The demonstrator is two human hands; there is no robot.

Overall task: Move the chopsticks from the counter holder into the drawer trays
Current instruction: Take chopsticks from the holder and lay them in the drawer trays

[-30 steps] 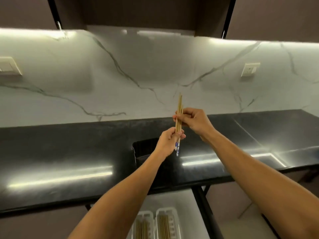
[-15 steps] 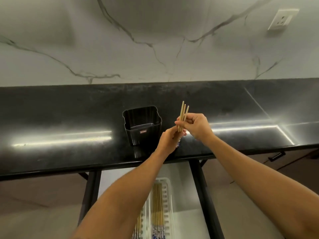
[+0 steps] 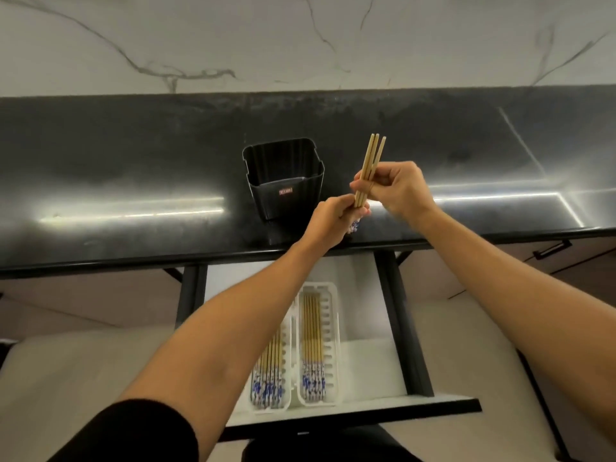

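Note:
A small bundle of wooden chopsticks (image 3: 370, 165) with blue-and-white patterned ends stands nearly upright above the counter's front edge. My left hand (image 3: 333, 221) grips the lower, patterned end. My right hand (image 3: 396, 191) pinches the middle of the same bundle. Just left of them the black square holder (image 3: 285, 198) stands on the counter and looks empty. Below, the open drawer (image 3: 366, 371) holds two white slotted trays. The right tray (image 3: 333, 331) and the left tray (image 3: 288, 391) each carry several chopsticks; my left forearm covers part of the left one.
The black counter (image 3: 133, 168) runs the full width, backed by a marble wall (image 3: 266, 35). Black drawer rails (image 3: 400, 315) flank the open drawer. A closed cabinet front with a black handle (image 3: 551, 249) sits at the right.
The view has tilted down from the wall, bringing the holder and then the drawer trays into sight. Both hands keep the same hold on the chopstick bundle.

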